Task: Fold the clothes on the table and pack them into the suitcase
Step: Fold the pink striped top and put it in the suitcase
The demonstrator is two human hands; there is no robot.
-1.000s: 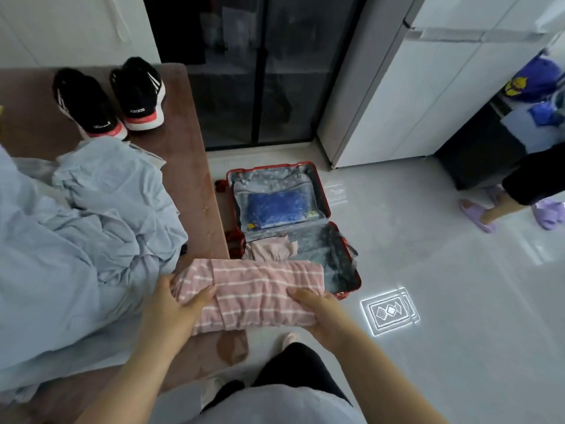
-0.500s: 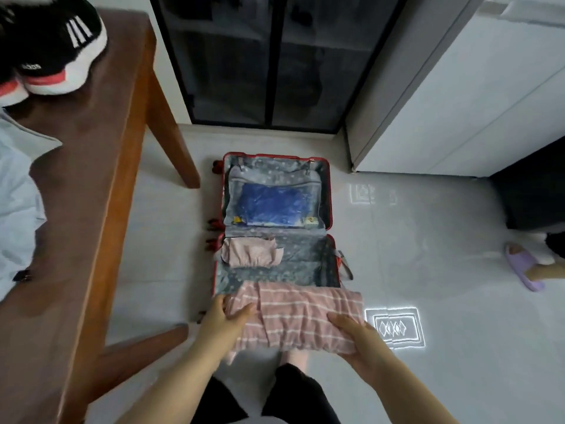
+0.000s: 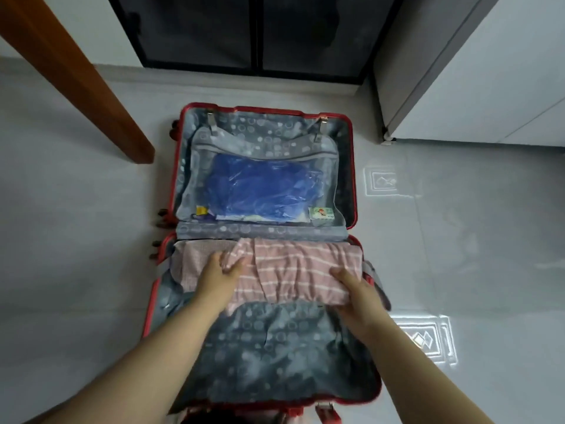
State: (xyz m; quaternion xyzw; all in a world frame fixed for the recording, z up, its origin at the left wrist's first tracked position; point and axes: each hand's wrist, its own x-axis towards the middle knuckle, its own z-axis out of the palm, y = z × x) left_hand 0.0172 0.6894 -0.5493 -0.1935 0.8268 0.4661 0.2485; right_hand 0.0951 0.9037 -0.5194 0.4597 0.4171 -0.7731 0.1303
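Your left hand (image 3: 218, 276) grips the left end of the folded pink striped garment (image 3: 299, 270), with the thumb over the cloth and the fingers curled at its edge. Your right hand (image 3: 356, 293) holds the right end, thumb on top and fingers under the cloth. Both forearms reach forward and down over the near half of the open red suitcase (image 3: 354, 179). The striped garment stretches across the far part of this half, close to the hinge, and its left end overlaps a beige garment (image 3: 191, 261) lying there. In the far half, a blue bag (image 3: 253, 191) sits behind a clear pocket. The suitcase lies on the grey floor (image 3: 76, 240), with a wooden bench leg (image 3: 76, 75) to the far left and a white cabinet (image 3: 489, 71) to the far right.
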